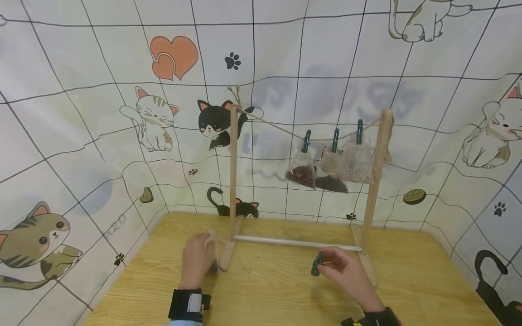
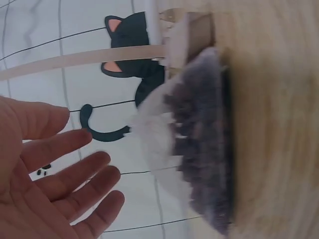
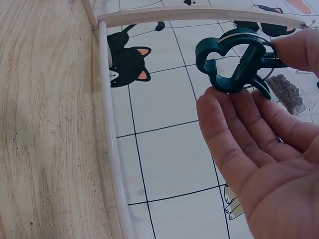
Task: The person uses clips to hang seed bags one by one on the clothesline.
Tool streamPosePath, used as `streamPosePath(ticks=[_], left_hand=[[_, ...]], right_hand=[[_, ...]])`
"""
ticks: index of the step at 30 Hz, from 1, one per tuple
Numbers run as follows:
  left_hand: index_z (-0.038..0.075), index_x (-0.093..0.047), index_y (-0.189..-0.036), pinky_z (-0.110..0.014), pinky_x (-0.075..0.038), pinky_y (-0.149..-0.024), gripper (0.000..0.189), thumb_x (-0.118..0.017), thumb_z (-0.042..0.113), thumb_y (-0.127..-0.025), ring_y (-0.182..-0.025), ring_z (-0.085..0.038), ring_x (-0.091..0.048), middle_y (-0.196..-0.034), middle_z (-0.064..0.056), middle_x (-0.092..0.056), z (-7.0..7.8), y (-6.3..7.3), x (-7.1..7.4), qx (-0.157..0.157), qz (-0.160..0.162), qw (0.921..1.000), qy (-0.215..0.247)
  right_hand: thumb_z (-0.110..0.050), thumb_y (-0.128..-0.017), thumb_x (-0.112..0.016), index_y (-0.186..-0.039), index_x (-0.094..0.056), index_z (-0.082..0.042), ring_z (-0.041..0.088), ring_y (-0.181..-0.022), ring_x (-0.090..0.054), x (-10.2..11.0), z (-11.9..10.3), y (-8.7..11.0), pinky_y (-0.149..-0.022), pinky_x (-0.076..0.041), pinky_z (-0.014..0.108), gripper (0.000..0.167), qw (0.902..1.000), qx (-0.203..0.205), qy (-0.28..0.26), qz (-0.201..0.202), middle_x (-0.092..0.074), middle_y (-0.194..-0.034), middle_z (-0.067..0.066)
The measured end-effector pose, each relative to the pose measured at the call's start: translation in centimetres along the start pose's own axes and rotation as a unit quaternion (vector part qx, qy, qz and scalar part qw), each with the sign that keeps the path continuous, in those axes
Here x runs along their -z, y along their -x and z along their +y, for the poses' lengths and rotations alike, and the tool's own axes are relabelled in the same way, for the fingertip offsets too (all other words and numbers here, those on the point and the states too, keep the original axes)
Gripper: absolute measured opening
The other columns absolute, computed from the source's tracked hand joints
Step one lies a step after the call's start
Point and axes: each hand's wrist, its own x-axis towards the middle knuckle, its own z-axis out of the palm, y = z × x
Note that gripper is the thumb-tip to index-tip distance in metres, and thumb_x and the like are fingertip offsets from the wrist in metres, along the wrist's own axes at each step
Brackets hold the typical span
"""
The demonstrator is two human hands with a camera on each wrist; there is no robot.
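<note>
My left hand (image 1: pixel 197 258) is at the left side of the table, beside a clear plastic bag (image 1: pixel 213 253) with dark, chunky contents. In the left wrist view the bag (image 2: pixel 199 134) stands on the wood, slightly blurred, and the loosely spread fingers are apart from it. My right hand (image 1: pixel 344 274), above the table at right, pinches a dark green plastic clip (image 3: pixel 234 59) between thumb and fingers. The clip's looped jaws point away from the palm.
A wooden frame (image 1: pixel 233 172) with a white crossbar (image 1: pixel 293 243) stands on the table (image 1: pixel 261 294). From its sagging string (image 1: pixel 273 125) hang several clear bags, one with reddish-brown bits (image 1: pixel 302 174), held by green clips (image 1: pixel 335 139). Cat-patterned cloth (image 1: pixel 277 54) surrounds the table.
</note>
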Motion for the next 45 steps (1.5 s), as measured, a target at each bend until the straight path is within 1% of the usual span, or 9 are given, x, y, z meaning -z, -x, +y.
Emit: streamPosePath(ticks=[4, 9, 14, 17, 22, 30, 36, 41, 45], left_hand=[[-0.012, -0.068, -0.121, -0.067, -0.05, -0.094, 0.029, -0.065, 0.003, -0.096, -0.114, -0.055, -0.061, -0.122, -0.036, -0.065, -0.6, 0.1, -0.4, 0.019, -0.016, 0.9997, 0.0], [-0.007, -0.067, -0.129, -0.072, -0.049, -0.088, 0.033, -0.061, 0.008, -0.1, -0.112, -0.059, -0.06, -0.125, -0.038, -0.062, -1.4, 0.1, -0.6, 0.049, -0.062, 0.9968, -0.003], [-0.006, -0.064, -0.134, -0.068, -0.051, -0.088, 0.036, -0.058, 0.009, -0.102, -0.111, -0.048, -0.065, -0.132, -0.033, -0.063, -2.0, 0.1, -0.9, 0.075, -0.117, 0.9901, 0.021], [-0.008, -0.064, -0.133, -0.063, -0.053, -0.089, 0.036, -0.058, 0.01, -0.102, -0.114, -0.045, -0.066, -0.131, -0.031, -0.064, -2.2, 0.2, -1.1, 0.088, -0.133, 0.9867, 0.034], [-0.009, -0.069, -0.123, -0.054, -0.058, -0.084, 0.031, -0.062, 0.009, -0.099, -0.105, -0.043, -0.069, -0.117, -0.028, -0.07, -2.2, 0.3, -1.3, 0.103, -0.112, 0.9867, 0.058], [-0.003, -0.073, -0.096, -0.035, -0.053, -0.061, 0.013, -0.077, 0.007, -0.088, -0.073, -0.022, -0.066, -0.085, -0.013, -0.073, -1.6, 0.2, -0.3, 0.097, -0.039, 0.9919, 0.072], [-0.006, -0.071, -0.106, -0.033, -0.053, -0.062, 0.019, -0.074, 0.002, -0.09, -0.076, -0.023, -0.067, -0.089, -0.014, -0.073, -0.4, -0.1, 1.5, 0.092, -0.047, 0.9904, 0.091], [-0.002, -0.076, -0.103, -0.032, -0.052, -0.065, 0.012, -0.074, 0.004, -0.092, -0.08, -0.022, -0.065, -0.09, -0.012, -0.073, 1.5, -0.1, 2.5, 0.046, -0.04, 0.995, 0.08], [0.0, -0.077, -0.096, -0.03, -0.049, -0.063, 0.006, -0.076, 0.004, -0.091, -0.075, -0.018, -0.062, -0.085, -0.008, -0.072, 3.4, -0.3, 2.8, 0.003, -0.022, 0.9961, 0.086]], right_hand=[[0.008, -0.09, -0.072, -0.116, -0.063, 0.007, 0.007, -0.094, -0.068, 0.1, 0.1, -0.1, -0.078, -0.06, 0.025, 0.028, 0.9998, 0.011, -0.009, -0.011, -0.071, -0.104, 0.01], [0.008, -0.09, -0.072, -0.118, -0.063, 0.007, 0.008, -0.095, -0.067, 0.1, 0.0, -0.1, -0.079, -0.059, 0.024, 0.029, 0.9999, 0.005, -0.005, -0.015, -0.07, -0.104, 0.003], [0.005, -0.092, -0.071, -0.122, -0.064, 0.005, 0.008, -0.094, -0.066, 0.3, 0.1, 0.0, -0.08, -0.058, 0.024, 0.031, 0.9997, 0.005, 0.008, -0.021, -0.069, -0.105, 0.001], [0.003, -0.093, -0.071, -0.123, -0.064, 0.004, 0.008, -0.094, -0.066, 0.3, 0.1, 0.0, -0.08, -0.058, 0.024, 0.031, 0.9996, 0.004, 0.017, -0.024, -0.068, -0.105, 0.002], [0.001, -0.093, -0.072, -0.123, -0.065, 0.003, 0.006, -0.094, -0.066, 0.4, 0.2, 0.1, -0.08, -0.058, 0.025, 0.031, 0.9994, 0.002, 0.028, -0.021, -0.069, -0.105, 0.001], [0.004, -0.093, -0.07, -0.128, -0.063, 0.005, 0.005, -0.098, -0.066, 0.4, 0.2, 0.1, -0.082, -0.059, 0.026, 0.036, 0.9991, 0.025, 0.025, -0.025, -0.068, -0.107, -0.004], [0.005, -0.09, -0.073, -0.125, -0.066, 0.002, 0.005, -0.095, -0.066, 0.3, 0.0, 0.1, -0.081, -0.059, 0.026, 0.036, 0.999, 0.021, 0.034, -0.017, -0.07, -0.106, 0.002], [0.006, -0.087, -0.076, -0.122, -0.067, 0.002, 0.005, -0.092, -0.066, 0.2, 0.0, 0.1, -0.078, -0.058, 0.025, 0.037, 0.999, 0.021, 0.037, -0.009, -0.07, -0.104, 0.01], [0.007, -0.087, -0.076, -0.121, -0.066, 0.005, 0.01, -0.089, -0.068, 0.3, -0.1, -0.1, -0.078, -0.059, 0.024, 0.036, 0.9986, 0.044, 0.03, -0.004, -0.069, -0.1, 0.011]])
